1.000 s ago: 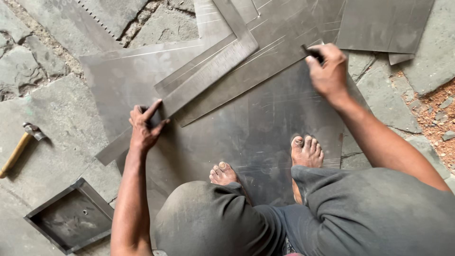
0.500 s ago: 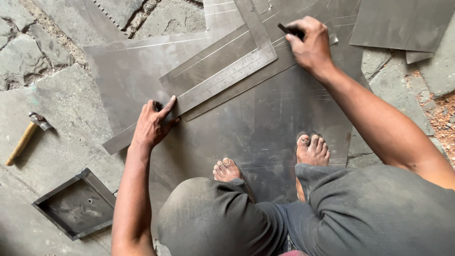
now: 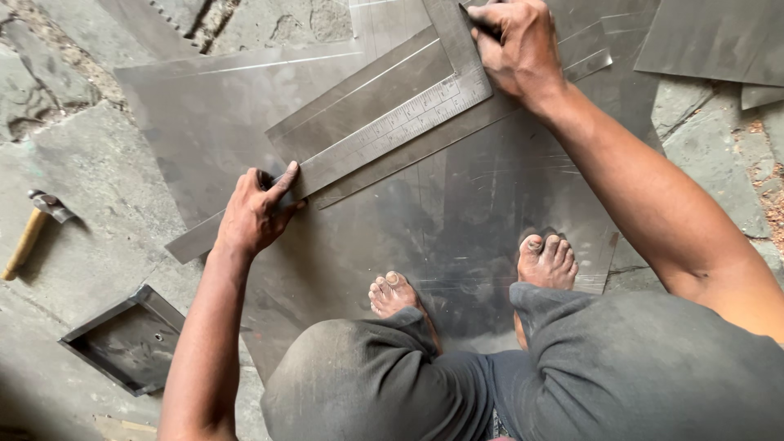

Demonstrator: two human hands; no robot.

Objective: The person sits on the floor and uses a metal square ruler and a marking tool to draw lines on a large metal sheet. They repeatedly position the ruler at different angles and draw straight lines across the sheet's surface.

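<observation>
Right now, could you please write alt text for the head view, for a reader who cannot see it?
A person squats barefoot on a large grey metal sheet, the left hand pressing down a steel L-shaped square ruler while the right hand grips a thin dark tool at its corner. A wooden-handled hammer lies on the stone floor.

Left hand (image 3: 257, 214): palm down, fingers spread, thumb extended forward, arm straight out from the body. Right hand (image 3: 516, 49): farther out, curled into a closed grip, knuckles up, forearm reaching diagonally forward. Hands well apart.
</observation>
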